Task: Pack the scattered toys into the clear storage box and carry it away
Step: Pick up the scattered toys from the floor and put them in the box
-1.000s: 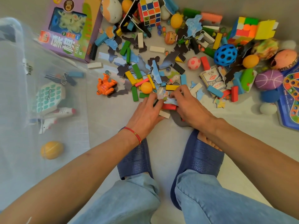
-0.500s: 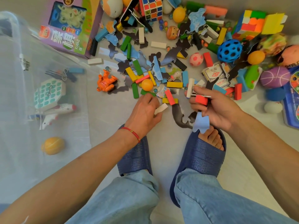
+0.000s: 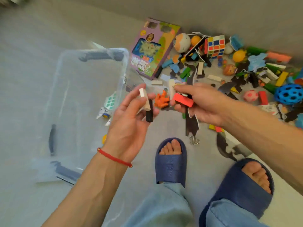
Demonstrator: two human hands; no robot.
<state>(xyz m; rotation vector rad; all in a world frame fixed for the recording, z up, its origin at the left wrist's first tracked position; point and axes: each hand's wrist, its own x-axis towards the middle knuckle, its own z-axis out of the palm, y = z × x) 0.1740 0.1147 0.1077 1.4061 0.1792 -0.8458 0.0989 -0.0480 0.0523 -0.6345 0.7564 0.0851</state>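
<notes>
The clear storage box (image 3: 65,66) stands on the floor at the left, with a few toys inside. My left hand (image 3: 131,122) is raised beside the box's right wall, holding a pale wooden block (image 3: 144,99) and a black block (image 3: 149,114). To its right, my right hand (image 3: 201,104) grips a bundle: a red block (image 3: 182,99), a pale block (image 3: 171,89) and a dark puzzle piece (image 3: 191,123) hanging below. An orange toy figure (image 3: 161,100) lies on the floor between the hands. Scattered toys (image 3: 237,76) cover the floor at the upper right.
A purple toy carton (image 3: 152,49) lies right of the box. A Rubik's cube (image 3: 214,45), balls, a blue holed ball (image 3: 289,94) and coloured blocks crowd the wall. My feet in blue slippers (image 3: 170,161) stand below. A metal wire puzzle (image 3: 194,141) lies near the left slipper.
Both hands have lifted from the floor pile with blocks and moved left toward the box. The view has swung left, so the box now shows whole.
</notes>
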